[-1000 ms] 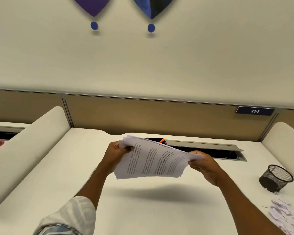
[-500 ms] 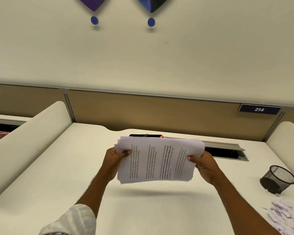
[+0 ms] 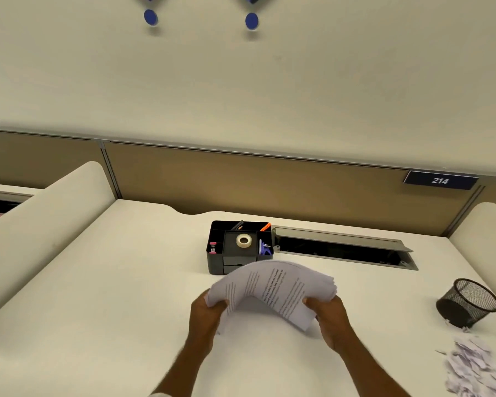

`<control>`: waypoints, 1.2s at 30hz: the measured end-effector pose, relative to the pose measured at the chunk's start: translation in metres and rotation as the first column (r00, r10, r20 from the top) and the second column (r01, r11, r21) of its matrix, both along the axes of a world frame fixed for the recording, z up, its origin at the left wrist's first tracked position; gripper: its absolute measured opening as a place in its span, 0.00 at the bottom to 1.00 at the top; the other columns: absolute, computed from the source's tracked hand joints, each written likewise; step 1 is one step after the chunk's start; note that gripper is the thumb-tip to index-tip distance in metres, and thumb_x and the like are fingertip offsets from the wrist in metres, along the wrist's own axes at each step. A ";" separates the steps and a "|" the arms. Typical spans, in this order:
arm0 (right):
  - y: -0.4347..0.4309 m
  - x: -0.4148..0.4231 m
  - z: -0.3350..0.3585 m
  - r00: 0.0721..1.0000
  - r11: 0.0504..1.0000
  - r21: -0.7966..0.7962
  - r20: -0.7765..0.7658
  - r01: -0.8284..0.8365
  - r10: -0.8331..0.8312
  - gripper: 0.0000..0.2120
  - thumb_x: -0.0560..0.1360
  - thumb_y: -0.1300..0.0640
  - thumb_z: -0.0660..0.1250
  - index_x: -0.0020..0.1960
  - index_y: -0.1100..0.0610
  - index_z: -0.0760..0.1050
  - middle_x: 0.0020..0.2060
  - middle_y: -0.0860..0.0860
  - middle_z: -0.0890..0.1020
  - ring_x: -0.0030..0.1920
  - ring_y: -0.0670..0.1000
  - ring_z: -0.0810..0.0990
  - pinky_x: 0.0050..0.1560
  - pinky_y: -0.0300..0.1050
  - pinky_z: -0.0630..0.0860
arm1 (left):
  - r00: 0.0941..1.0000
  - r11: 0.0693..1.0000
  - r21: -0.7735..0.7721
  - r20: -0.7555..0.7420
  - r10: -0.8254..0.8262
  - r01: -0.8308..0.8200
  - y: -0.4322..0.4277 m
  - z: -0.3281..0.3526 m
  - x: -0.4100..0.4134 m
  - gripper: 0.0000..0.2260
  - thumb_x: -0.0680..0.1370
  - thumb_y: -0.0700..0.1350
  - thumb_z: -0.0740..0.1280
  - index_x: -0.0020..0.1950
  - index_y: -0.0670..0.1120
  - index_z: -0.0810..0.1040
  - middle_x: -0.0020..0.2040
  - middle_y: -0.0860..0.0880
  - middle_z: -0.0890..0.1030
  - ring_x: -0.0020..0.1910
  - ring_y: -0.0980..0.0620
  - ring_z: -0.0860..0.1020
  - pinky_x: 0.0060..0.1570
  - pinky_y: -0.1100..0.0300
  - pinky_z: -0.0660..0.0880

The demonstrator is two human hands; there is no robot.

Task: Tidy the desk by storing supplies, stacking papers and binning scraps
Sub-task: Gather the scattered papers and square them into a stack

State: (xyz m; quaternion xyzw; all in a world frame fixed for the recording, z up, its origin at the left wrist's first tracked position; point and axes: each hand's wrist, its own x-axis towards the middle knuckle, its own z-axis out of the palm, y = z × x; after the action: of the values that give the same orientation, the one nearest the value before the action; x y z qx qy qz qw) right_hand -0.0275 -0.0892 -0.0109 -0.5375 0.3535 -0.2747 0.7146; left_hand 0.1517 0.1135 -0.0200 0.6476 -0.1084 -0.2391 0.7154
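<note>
**Stack of papers, two-handed hold.** One stack of papers [image 3: 272, 287] is being held crosswise, with its long axis running left to right and its printed face turned upward. The middle is being bowed into an arch, and both ends are being drawn downward.

The left end is being pinched by the left hand [image 3: 209, 313] and the right end by the right hand [image 3: 330, 316], with a thumb laid on top in each case. The sheets are being clamped tightly in each grip; the fingers beneath are being hidden by the paper.

The stack is being held over the middle of the tabletop [image 3: 112, 296], just in front of one black organizer [image 3: 221, 262], in whose centre compartment one tape roll [image 3: 243, 240] is lying flat. Whether the near edge is touching the tabletop cannot be told.

Well apart to the right, one black mesh bin [image 3: 470, 303] is lying tilted. One heap of paper scraps [image 3: 476, 368] is lying nearer the front edge, its pieces too many and too small to be counted.
</note>
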 end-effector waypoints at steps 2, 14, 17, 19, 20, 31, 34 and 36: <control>0.000 -0.002 -0.004 0.998 1.000 -0.008 -0.055 0.020 -0.020 0.15 0.71 0.73 0.67 0.54 0.61 0.76 0.50 0.62 0.83 0.53 0.63 0.81 0.53 0.63 0.78 | 0.997 0.994 0.073 0.027 0.075 -0.076 -0.004 -0.002 -0.010 0.16 0.72 0.30 0.70 0.58 0.42 0.78 0.49 0.47 0.83 0.51 0.42 0.79 0.53 0.52 0.75; -0.007 0.006 0.006 0.985 0.991 -0.130 -0.167 0.013 -0.035 0.11 0.74 0.68 0.67 0.47 0.53 0.76 0.45 0.55 0.83 0.46 0.54 0.82 0.42 0.47 0.81 | 0.990 0.950 0.295 0.119 0.069 -0.102 -0.019 -0.003 -0.010 0.14 0.76 0.35 0.67 0.61 0.39 0.76 0.53 0.42 0.81 0.52 0.39 0.80 0.49 0.48 0.80; -0.008 0.007 0.001 0.978 0.991 -0.130 -0.205 0.014 -0.040 0.09 0.74 0.67 0.67 0.48 0.54 0.75 0.47 0.56 0.82 0.47 0.56 0.81 0.45 0.52 0.81 | 0.989 0.952 0.292 0.144 0.046 -0.086 -0.019 0.001 -0.013 0.18 0.72 0.42 0.65 0.61 0.40 0.76 0.52 0.43 0.82 0.50 0.42 0.81 0.42 0.55 0.81; -0.011 0.009 0.004 0.975 0.991 -0.127 -0.215 0.036 -0.062 0.09 0.74 0.68 0.66 0.52 0.58 0.75 0.47 0.56 0.81 0.48 0.58 0.80 0.47 0.52 0.80 | 0.987 0.953 0.292 0.156 0.030 -0.076 -0.022 0.008 -0.011 0.16 0.71 0.41 0.64 0.59 0.43 0.77 0.49 0.45 0.82 0.48 0.44 0.81 0.38 0.61 0.80; -0.013 0.009 0.005 0.975 0.992 -0.118 -0.211 0.051 -0.076 0.10 0.74 0.68 0.66 0.54 0.59 0.74 0.47 0.56 0.81 0.48 0.58 0.80 0.46 0.51 0.80 | 0.987 0.954 0.289 0.158 0.034 -0.079 -0.023 0.010 -0.009 0.14 0.73 0.39 0.64 0.58 0.44 0.77 0.48 0.46 0.82 0.48 0.45 0.81 0.36 0.63 0.80; -0.016 -0.006 -0.003 0.975 0.990 -0.137 -0.223 -0.018 -0.013 0.08 0.75 0.65 0.68 0.50 0.55 0.76 0.47 0.55 0.83 0.48 0.57 0.82 0.44 0.52 0.82 | 0.979 0.943 0.323 0.202 0.010 -0.076 -0.017 0.001 -0.010 0.13 0.72 0.44 0.64 0.56 0.47 0.77 0.47 0.47 0.82 0.47 0.44 0.82 0.37 0.62 0.79; -0.017 -0.007 -0.001 0.968 0.984 -0.175 -0.252 -0.042 -0.003 0.07 0.75 0.63 0.68 0.51 0.54 0.76 0.46 0.54 0.83 0.47 0.56 0.83 0.45 0.54 0.81 | 0.977 0.945 0.322 0.212 -0.009 -0.061 -0.017 0.001 -0.008 0.14 0.69 0.48 0.61 0.54 0.50 0.77 0.46 0.49 0.82 0.46 0.44 0.82 0.37 0.62 0.80; -0.021 -0.004 0.006 0.958 0.974 -0.219 -0.287 -0.066 0.001 0.06 0.76 0.62 0.67 0.50 0.52 0.76 0.46 0.54 0.83 0.46 0.55 0.83 0.44 0.51 0.81 | 0.974 0.944 0.326 0.224 -0.023 -0.053 -0.016 0.004 -0.005 0.13 0.68 0.47 0.61 0.51 0.51 0.77 0.45 0.50 0.83 0.47 0.45 0.83 0.35 0.62 0.79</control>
State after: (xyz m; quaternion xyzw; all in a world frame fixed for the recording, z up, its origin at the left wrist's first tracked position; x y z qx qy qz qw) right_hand -0.0319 -0.1099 -0.0052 -0.6553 0.4099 -0.2206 0.5949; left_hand 0.1469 0.0971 -0.0156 0.7819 -0.1423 -0.1737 0.5816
